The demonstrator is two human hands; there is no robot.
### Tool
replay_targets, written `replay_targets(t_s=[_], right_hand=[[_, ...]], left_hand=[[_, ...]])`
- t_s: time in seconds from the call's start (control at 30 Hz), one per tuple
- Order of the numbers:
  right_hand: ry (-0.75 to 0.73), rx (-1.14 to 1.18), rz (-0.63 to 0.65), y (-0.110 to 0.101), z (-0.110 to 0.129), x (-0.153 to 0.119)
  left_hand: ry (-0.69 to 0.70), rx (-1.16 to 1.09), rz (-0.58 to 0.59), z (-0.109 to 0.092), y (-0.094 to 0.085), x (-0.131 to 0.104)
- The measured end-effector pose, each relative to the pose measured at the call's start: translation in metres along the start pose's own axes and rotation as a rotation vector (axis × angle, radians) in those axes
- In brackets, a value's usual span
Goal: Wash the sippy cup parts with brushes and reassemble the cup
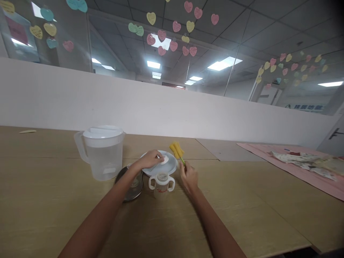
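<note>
Right of the bottle (161,189), your right grip (189,176) clasps the left-slanting brush (177,149); behind, your left grip (150,159) touches a white piece (165,160), pinch unclear.

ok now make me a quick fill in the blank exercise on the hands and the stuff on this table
1. The right hand holds a brush with a ____ head.
2. The left hand has its fingertips at a small piece coloured ____, over the plate.
3. The bottle has ____ handles.
4. The lidded pitcher stands to the ____ of the plate.

Missing words: yellow; white; two; left
</note>
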State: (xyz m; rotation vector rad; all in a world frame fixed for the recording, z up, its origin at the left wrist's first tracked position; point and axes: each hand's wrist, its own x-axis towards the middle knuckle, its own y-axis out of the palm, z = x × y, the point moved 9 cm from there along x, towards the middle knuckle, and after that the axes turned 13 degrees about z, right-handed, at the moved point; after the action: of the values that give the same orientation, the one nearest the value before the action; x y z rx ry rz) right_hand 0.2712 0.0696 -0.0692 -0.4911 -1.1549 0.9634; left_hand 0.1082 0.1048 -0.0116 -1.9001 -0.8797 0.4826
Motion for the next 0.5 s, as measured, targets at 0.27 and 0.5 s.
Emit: replay_targets(t_s=[0.27,0.5], right_hand=[[-0.017,-0.038,0.011,-0.001,0.007,0.002],[-0.218,-0.073,-0.002,0.004,0.027,-0.006]], left_hand=[[0.128,-0.288,-0.161,-0.044,-0.038,-0.031],[0.128,-0.113,-0.339,-0.04,-0.046,-0.031]])
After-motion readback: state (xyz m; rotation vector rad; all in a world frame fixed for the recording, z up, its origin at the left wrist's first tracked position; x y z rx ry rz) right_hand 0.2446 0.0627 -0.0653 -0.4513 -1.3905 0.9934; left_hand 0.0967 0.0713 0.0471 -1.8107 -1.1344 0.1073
